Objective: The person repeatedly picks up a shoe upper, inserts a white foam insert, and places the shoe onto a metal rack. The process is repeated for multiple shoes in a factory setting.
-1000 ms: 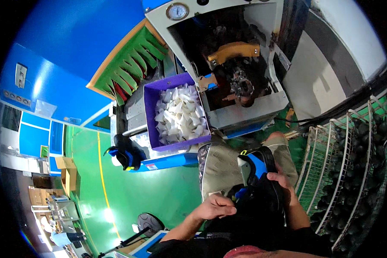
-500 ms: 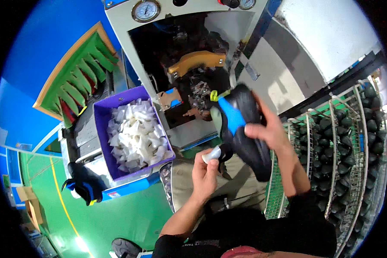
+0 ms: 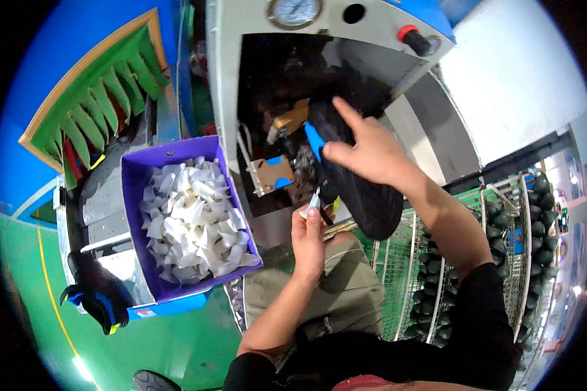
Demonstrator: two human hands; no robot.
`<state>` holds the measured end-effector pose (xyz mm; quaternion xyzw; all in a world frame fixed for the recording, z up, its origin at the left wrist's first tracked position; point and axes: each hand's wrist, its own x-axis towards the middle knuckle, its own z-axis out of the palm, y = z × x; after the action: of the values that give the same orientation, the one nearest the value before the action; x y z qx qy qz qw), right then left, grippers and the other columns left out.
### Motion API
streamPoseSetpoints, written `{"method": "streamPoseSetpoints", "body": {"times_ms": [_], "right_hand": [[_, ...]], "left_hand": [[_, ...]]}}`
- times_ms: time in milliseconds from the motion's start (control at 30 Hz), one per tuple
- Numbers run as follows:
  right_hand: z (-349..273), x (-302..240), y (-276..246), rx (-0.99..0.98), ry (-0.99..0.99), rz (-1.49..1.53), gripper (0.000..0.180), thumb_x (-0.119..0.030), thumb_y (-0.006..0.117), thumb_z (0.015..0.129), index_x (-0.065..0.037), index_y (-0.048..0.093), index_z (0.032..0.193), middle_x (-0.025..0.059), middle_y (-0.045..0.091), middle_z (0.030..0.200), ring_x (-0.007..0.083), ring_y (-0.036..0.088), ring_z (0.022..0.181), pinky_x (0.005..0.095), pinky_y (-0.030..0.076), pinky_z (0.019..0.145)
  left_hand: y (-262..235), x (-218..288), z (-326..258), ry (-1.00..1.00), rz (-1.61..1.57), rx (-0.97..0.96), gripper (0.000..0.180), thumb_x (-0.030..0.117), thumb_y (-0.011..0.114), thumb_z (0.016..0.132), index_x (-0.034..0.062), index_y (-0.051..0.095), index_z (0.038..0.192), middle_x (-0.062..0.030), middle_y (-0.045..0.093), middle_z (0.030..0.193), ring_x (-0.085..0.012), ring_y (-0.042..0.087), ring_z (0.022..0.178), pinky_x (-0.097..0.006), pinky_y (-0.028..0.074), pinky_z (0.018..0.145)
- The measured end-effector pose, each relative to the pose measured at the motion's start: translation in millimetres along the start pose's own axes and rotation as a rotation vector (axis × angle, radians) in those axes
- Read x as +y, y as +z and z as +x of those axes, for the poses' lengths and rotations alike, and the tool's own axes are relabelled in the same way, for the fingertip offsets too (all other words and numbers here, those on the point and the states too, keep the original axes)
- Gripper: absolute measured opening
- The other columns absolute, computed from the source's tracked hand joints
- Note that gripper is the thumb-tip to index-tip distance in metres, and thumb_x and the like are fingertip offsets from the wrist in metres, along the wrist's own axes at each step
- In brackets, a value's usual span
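Note:
My right hand [image 3: 372, 150] grips a black shoe [image 3: 375, 208] from its right side, index finger stretched along it and thumb by a blue patch; its other fingers are hidden. The shoe is tilted in front of the machine opening, its upper end overlapping the dark inside. Below and left of it, my left hand [image 3: 308, 244] pinches a small whitish plastic piece [image 3: 312, 202], close to the shoe's yellow-green tab. Inside the machine [image 3: 226, 91] are an orange curved pad [image 3: 285, 121], partly covered by the shoe, and a metal plate [image 3: 265, 177] with blue on it.
A purple box [image 3: 132, 202] at left holds many white plastic pieces [image 3: 199, 221]. Another black-and-blue shoe [image 3: 98, 293] sits beside it. Green flaps hang in a wood-edged holder [image 3: 88, 133]. Wire racks [image 3: 411, 274] with dark shoes stand at right. The machine carries a gauge [image 3: 295, 10] and red-topped knob [image 3: 412, 38].
The shoe has turned, showing less blue, and moved up toward the machine opening with my right hand. My left hand still pinches the plastic piece, now tilted differently. The view has shifted.

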<state>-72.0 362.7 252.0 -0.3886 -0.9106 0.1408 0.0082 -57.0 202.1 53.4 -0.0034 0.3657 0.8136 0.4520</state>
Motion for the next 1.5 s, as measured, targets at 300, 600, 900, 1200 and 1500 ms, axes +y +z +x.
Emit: {"method": "streamPoseSetpoints", "body": {"times_ms": [300,600,900,1200,1500], "right_hand": [[-13,17,24,0.202,-0.108,-0.033,0.086,-0.040,0.074,0.088,-0.029,0.033,0.163,0.0249,0.058,0.107,0.0448,0.063,0.101,0.0511,0.051,0.089],[-41,27,9,0.479,-0.129,-0.004,0.092,-0.038,0.074,0.089,-0.031,0.023,0.165,0.0251,0.055,0.104,0.0499,0.062,0.090,0.0557,0.052,0.084],[-242,54,42,0.483,-0.267,0.069,0.081,-0.025,0.078,0.086,-0.012,0.041,0.157,0.0366,0.049,0.126,0.0543,0.057,0.108,0.0555,0.051,0.088],[-264,93,29,-0.300,-0.087,1.117,0.079,-0.032,0.074,0.095,-0.009,0.034,0.159,0.0257,0.047,0.150,0.0428,0.060,0.127,0.0561,0.053,0.101],[-156,52,77,-0.228,-0.020,2.059,0.063,-0.023,0.072,0.094,-0.002,0.045,0.147,0.0282,0.059,0.133,0.0424,0.069,0.103,0.0497,0.060,0.083]], "left_hand": [[-65,121,-71,0.554,0.989,0.265,0.036,0.024,0.079,0.091,0.0011,0.066,0.115,-0.0173,0.073,0.095,-0.0257,0.072,0.090,-0.037,0.056,0.081],[-37,134,-86,0.674,1.314,0.178,0.033,0.020,0.071,0.096,0.0010,0.067,0.123,-0.0192,0.073,0.109,-0.0351,0.071,0.101,-0.041,0.054,0.091],[-10,54,-130,-0.308,0.207,-0.523,0.086,0.061,0.058,0.099,0.0090,0.028,0.160,-0.0183,0.059,0.140,-0.0304,0.065,0.119,-0.045,0.051,0.103],[-50,5,-177,-0.710,0.171,-0.224,0.075,0.067,0.063,0.094,0.0045,0.059,0.137,-0.0110,0.067,0.126,-0.0242,0.065,0.112,-0.038,0.051,0.098],[-68,20,-185,-0.085,1.177,-0.628,0.048,0.039,0.084,0.082,0.0005,0.063,0.101,-0.0322,0.037,0.157,-0.0453,0.051,0.136,-0.045,0.046,0.109]]}}
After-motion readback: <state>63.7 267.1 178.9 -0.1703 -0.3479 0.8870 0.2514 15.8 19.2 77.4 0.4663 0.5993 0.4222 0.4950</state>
